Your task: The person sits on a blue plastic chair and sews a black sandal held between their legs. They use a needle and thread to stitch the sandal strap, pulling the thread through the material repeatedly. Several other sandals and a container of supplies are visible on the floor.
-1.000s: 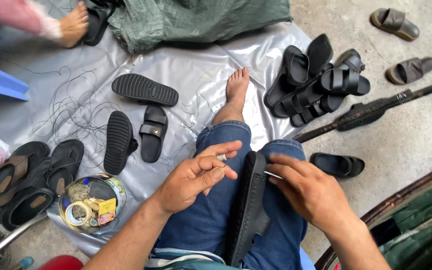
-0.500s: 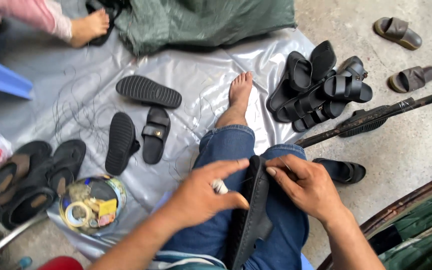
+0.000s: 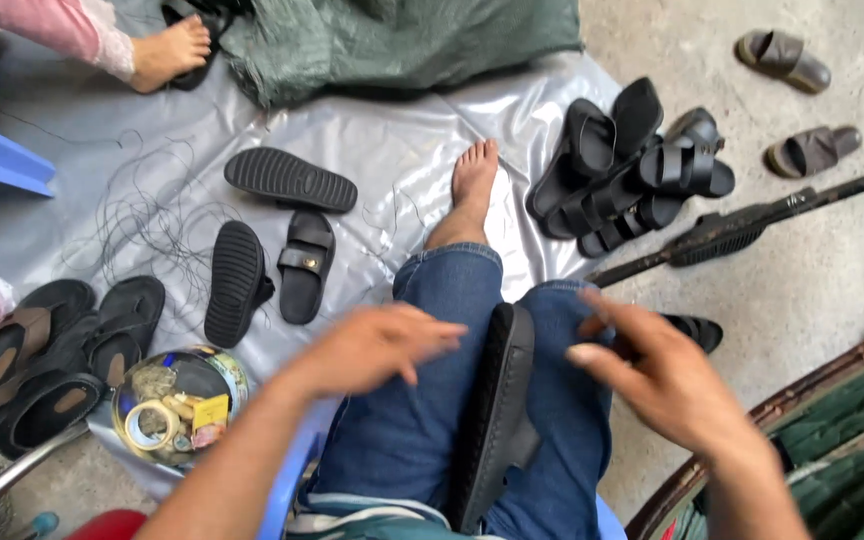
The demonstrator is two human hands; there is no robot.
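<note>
Between the person's knees, a black sandal (image 3: 497, 410) stands on its edge, wedged in the jeans with its ribbed sole turned toward the left hand (image 3: 377, 345). This hand hovers just above the left thigh, near the sandal but apart from it; its grip is released, the fingers stretched flat and holding nothing that I can see, though the picture is blurred there. The right hand (image 3: 657, 375) is on the other side of the sandal, also apart from it, with fingers loosely spread and nothing inside them.

On the grey plastic sheet (image 3: 402, 140) that covers the floor, I see a loose pair of black sandals (image 3: 267, 265) in front of the left knee, and one more lies sole up (image 3: 290, 178) behind them. Thin dark threads (image 3: 142, 220) are scattered on the sheet. A pile of black sandals (image 3: 632, 170) lies by the right edge of the sheet, and a smaller heap of dark sandals (image 3: 47, 355) lies at the left. A round tin (image 3: 177, 400) with tape rolls and small things stands beside the left knee.

As I judge, the work on this sandal is in the middle: it is kept in position, but no hand holds it or any tool now. The loose pair seems waiting; which pile is finished, I cannot tell.
</note>
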